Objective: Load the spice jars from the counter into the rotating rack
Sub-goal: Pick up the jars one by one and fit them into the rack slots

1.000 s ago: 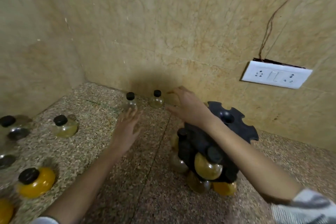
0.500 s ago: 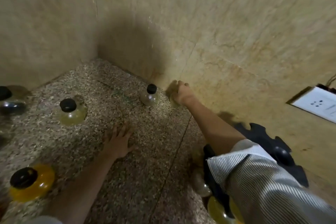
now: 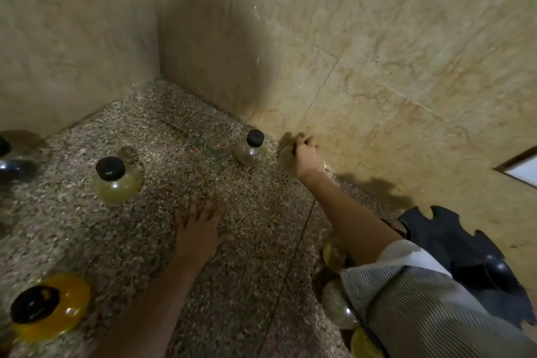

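1. Head camera is looking down into a tiled corner, where my right hand (image 3: 306,158) is stretching far forward to the foot of the wall (image 3: 377,67).
2. My right fingers are curling over the top of the far jar (image 3: 286,155), a small pale one close against the wall. My hand is hiding its cap, and I cannot tell whether the jar is leaving the counter (image 3: 247,256) yet.
3. A second ago this hand was hanging open in the air above the rack. The reach is now becoming a grip, so one more jar is about to start its trip.
4. My left hand (image 3: 200,227) is lying flat on the counter, fingers spread and holding nothing. A second ago it was raised toward the same two jars; now it seems to be bracing my lean.
5. Just left of the gripped jar, the neighbour jar (image 3: 251,150) is standing upright with its black cap on, untouched.
6. Further left and well apart, the pale yellow jar (image 3: 116,183) and the orange jar (image 3: 58,314) are waiting, both with black caps.
7. At lower right the black rack (image 3: 465,259) is sitting beside my right arm, half hidden by my striped sleeve (image 3: 421,308). Loaded jars (image 3: 337,308) are showing on its near side.
8. Judging by the jars still on the counter, I am partway through. Next, the far jar needs lifting clear of its neighbour and carrying back to a free slot.
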